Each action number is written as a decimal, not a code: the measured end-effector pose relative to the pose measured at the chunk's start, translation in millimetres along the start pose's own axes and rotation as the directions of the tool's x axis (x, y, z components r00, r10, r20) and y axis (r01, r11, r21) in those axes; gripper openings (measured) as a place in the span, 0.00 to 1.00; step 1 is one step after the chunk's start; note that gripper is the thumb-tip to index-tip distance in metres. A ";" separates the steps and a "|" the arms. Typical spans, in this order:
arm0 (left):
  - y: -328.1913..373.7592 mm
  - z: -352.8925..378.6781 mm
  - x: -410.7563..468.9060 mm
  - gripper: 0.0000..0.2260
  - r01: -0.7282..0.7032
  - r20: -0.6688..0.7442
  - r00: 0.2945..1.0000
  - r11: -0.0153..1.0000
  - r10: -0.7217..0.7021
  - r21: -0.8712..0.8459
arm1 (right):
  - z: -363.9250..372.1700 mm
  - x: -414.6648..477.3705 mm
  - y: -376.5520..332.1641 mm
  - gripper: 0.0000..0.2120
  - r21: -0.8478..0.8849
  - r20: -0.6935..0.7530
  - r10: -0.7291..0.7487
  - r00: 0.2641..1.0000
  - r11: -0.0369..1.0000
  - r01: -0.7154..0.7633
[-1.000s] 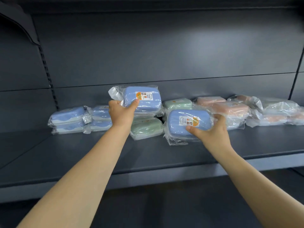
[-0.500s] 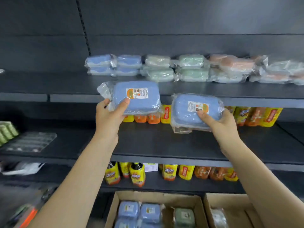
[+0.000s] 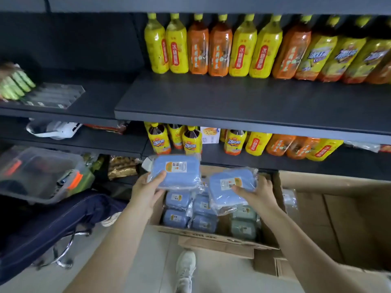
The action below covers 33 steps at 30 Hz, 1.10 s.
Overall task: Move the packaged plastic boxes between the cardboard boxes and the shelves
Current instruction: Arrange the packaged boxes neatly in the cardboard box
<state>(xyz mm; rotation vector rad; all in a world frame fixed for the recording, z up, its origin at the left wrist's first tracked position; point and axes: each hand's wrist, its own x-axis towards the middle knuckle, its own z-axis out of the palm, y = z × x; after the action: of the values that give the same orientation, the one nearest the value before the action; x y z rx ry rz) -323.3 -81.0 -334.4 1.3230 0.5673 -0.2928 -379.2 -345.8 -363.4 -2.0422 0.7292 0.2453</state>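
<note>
My left hand grips a blue plastic box wrapped in clear film, thumb on its lid, above the far left of an open cardboard box on the floor. My right hand holds a second wrapped blue box just above the middle of that carton. Inside the carton lie several wrapped blue boxes on the left and green ones on the right. The top shelf with the other boxes is out of view.
Yellow and orange drink bottles line the dark shelf above, with more on the shelf below. A second cardboard box stands at right. A clear bin and a stool with dark fabric sit at left. My white shoe is on the floor.
Both hands carried their blue boxes down from the top shelf, past the bottle shelves, to just above the open carton on the floor. The view tilted downward.
</note>
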 end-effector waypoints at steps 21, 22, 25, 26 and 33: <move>-184.7 -84.7 228.2 0.20 0.204 -0.132 0.975 0.483 -0.180 0.852 | 214.2 119.3 127.0 0.21 -0.227 0.107 0.548 0.830 0.826 -0.516; -189.6 -80.8 230.4 0.21 0.187 -0.129 0.979 0.457 -0.156 0.870 | 218.7 122.9 129.5 0.18 -0.235 0.134 0.555 0.821 0.823 -0.517; -215.4 -73.6 236.4 0.25 0.121 -0.090 0.992 0.424 -0.092 0.897 | 230.3 133.7 144.9 0.16 -0.236 0.174 0.557 0.812 0.824 -0.515; -224.8 -72.9 236.9 0.25 0.125 -0.092 0.991 0.422 -0.096 0.898 | 232.7 136.2 149.4 0.15 -0.214 0.171 0.559 0.811 0.825 -0.523; -263.6 -76.4 253.4 0.25 0.318 -0.252 0.944 0.372 -0.216 0.872 | 246.4 147.1 181.5 0.34 -0.132 0.201 0.600 0.775 0.800 -0.585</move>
<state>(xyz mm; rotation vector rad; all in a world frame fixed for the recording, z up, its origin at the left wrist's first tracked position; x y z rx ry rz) -264.5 -40.5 -701.0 2.3398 0.7462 -0.9235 -340.2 -273.6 -692.8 -1.7379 1.2151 0.8693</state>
